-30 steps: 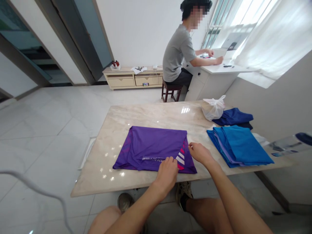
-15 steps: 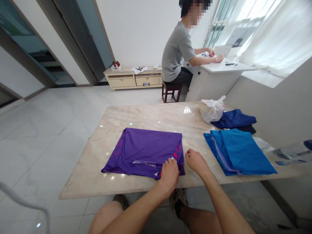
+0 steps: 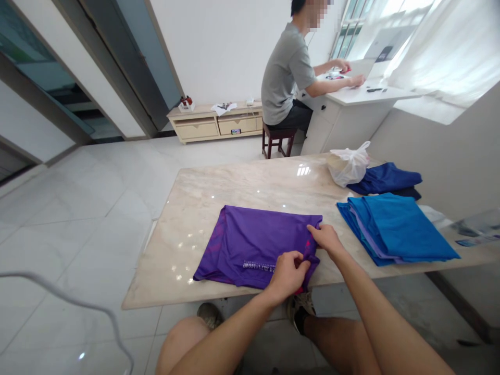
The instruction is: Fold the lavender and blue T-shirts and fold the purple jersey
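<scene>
A folded purple T-shirt (image 3: 258, 234) with white printed lettering lies on the marble-topped table (image 3: 172, 250). Its right side edge is between my two hands. My left hand (image 3: 289, 273) is closed on the shirt near the lower right corner, where the cloth bunches and a red patch shows. At the upper right corner, my right hand (image 3: 326, 237) pinches the edge of the cloth between thumb and fingers. The undersides of both hands' grips are partly hidden.
Folded blue clothes (image 3: 402, 226) lie to the right, before a dark blue garment (image 3: 386, 179) and a white plastic bag (image 3: 347, 166). A clear bottle (image 3: 480, 226) is at the right. Beyond the table, a person (image 3: 287, 78) sits on a stool at a white desk (image 3: 351, 112).
My right hand has moved from beside the shirt onto its upper right corner and gripped it. My left hand has gripped the lower right edge. The shirt has shifted right on the table.
</scene>
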Available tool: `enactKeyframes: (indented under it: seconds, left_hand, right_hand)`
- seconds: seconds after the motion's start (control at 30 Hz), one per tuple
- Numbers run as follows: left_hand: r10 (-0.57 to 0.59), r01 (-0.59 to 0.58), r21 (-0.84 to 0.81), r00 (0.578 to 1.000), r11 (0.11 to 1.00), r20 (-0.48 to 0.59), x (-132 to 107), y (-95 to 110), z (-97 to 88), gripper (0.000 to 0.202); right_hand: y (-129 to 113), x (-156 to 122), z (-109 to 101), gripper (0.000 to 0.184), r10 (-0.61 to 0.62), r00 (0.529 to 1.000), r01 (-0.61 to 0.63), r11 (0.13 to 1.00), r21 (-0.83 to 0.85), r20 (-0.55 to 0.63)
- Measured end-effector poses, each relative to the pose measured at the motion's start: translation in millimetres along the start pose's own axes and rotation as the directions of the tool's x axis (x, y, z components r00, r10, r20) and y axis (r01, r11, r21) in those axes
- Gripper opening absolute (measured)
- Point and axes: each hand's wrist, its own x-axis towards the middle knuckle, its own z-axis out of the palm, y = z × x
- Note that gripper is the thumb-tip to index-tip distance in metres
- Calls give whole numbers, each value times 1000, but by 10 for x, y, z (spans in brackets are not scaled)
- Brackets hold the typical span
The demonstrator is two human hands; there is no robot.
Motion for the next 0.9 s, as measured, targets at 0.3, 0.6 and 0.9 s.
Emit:
enactKeyframes:
  seconds: [0.3, 0.6, 0.9]
  left_hand:
    - [-203, 133, -550, 977, 824, -68, -156, -101, -636, 31]
    - [-248, 117, -413, 927, 903, -280, -326, -320, -1284, 32]
    - [-127, 120, -42, 929, 992, -349, -475, -446, -1747, 18]
  right_hand:
    - [-885, -334, 389, 21, -144, 987, 157, 964, 214, -78]
    - [-1420, -605, 1042, 22, -266, 963, 259, 960, -101, -54]
    - [-1725, -800, 1330, 20, -371, 928, 363, 919, -154, -25]
